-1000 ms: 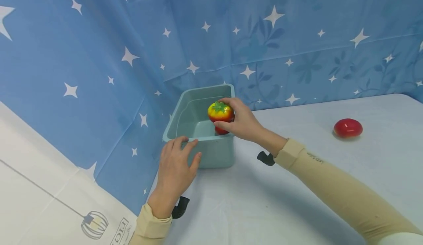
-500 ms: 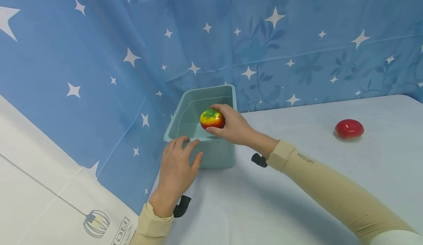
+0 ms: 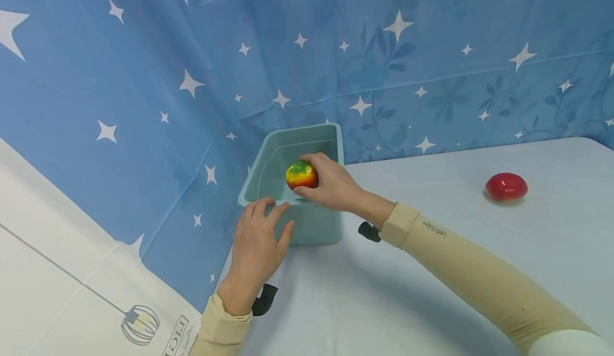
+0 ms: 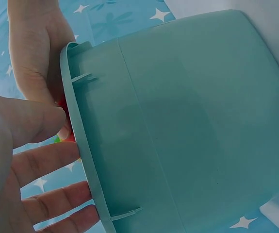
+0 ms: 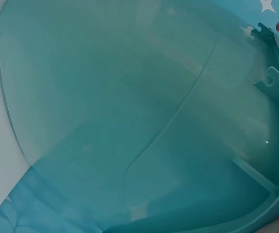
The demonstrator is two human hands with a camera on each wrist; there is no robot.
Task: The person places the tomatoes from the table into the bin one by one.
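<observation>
Over the opening of a teal plastic bin [image 3: 316, 225], my right hand [image 3: 332, 183] grips a toy tomato [image 3: 299, 176], yellow shading to red with a green leafy top. The tomato is below the level of the back rim. My left hand [image 3: 256, 244] has its fingertips touching the near rim, thumb held apart. The left wrist view shows these fingers nearly straight against the bin's edge [image 4: 98, 184], with a sliver of red behind it. In the right wrist view the bin's wall [image 5: 129, 97] covers most of the frame and hides the tomato.
A glossy red oval toy [image 3: 506, 187] lies on the white tabletop [image 3: 431, 185] to the right. A blue star-patterned curtain [image 3: 307, 68] stands close behind and left of the bin. A printed cream cloth [image 3: 72, 270] hangs at the lower left.
My right hand has carried the toy tomato leftward and slightly lower over the bin. A red thing seen beneath the tomato earlier is hidden now. The left hand stays at the rim.
</observation>
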